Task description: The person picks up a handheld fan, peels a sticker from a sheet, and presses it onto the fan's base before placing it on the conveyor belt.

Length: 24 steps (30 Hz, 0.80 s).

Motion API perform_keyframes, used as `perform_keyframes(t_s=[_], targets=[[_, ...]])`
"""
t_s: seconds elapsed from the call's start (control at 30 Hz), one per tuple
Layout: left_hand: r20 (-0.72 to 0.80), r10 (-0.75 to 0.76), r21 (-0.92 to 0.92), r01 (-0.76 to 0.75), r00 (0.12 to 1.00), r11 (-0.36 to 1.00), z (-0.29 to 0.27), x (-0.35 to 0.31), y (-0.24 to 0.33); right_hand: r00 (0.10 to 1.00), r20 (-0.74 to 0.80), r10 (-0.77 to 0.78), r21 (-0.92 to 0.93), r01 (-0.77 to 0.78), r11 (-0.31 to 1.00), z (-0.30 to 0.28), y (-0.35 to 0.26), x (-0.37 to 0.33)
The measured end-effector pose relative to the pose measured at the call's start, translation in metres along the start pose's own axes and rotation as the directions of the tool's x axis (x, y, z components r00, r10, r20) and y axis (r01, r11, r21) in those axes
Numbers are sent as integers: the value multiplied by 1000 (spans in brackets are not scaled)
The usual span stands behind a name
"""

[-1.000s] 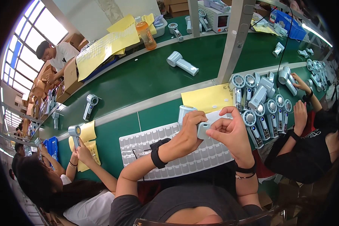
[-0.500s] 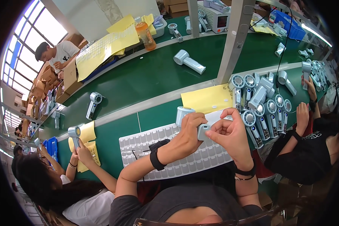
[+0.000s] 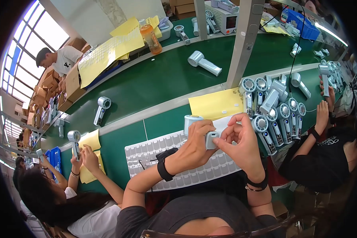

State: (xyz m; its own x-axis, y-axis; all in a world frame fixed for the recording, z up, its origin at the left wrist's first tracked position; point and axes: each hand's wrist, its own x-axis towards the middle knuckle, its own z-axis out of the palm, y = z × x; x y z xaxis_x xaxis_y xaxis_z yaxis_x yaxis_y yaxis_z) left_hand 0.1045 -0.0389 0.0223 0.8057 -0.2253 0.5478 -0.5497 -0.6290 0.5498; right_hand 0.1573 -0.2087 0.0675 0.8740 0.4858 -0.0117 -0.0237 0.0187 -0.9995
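Note:
My left hand (image 3: 198, 144) is wrapped round the handle of a pale blue handheld fan (image 3: 211, 139). The handle's end, with a small dark slot, faces toward me. Beyond my knuckles shows the fan's round head (image 3: 192, 119). My right hand (image 3: 242, 142) is closed at the handle's end, its thumb tip touching the edge and its fingers curled. Whether a small piece lies between those fingertips is hidden. Beneath both hands lies a white sheet with rows of grey sticker shapes (image 3: 178, 180).
Several handheld fans (image 3: 261, 123) stand close together right of my hands. A yellow sheet (image 3: 216, 104) lies beyond. Across the green belt, a fan (image 3: 204, 63) lies near a metal post (image 3: 244, 43). Co-workers' hands (image 3: 85, 158) hold a fan at left; another person (image 3: 321, 154) sits at right.
My right thumb has shifted slightly along the handle's end, and the fan has turned a little. Fans on the belt have slid slightly right. The left co-worker's fan has moved a little to the left.

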Motion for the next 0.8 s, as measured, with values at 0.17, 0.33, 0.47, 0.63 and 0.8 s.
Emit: perform_keyframes(t_s=[0.17,0.33,0.47,0.63,0.8], targets=[[-23,-24,-149,20,999,989,1,-2,-1,969,219,118,238,-171,956,-6,1,11],[-39,-21,-206,12,999,978,2,-1,-10,922,345,173,508,-339,792,-2,11,11],[-9,26,-155,-28,1000,988,3,1,-11,917,331,221,689,-395,608,-1,30,12],[94,61,-6,-61,994,998,-6,16,-36,967,203,155,502,-239,831,-4,41,13],[210,6,419,-95,978,903,-16,45,-133,995,-88,-55,-245,31,969,-5,84,5]])
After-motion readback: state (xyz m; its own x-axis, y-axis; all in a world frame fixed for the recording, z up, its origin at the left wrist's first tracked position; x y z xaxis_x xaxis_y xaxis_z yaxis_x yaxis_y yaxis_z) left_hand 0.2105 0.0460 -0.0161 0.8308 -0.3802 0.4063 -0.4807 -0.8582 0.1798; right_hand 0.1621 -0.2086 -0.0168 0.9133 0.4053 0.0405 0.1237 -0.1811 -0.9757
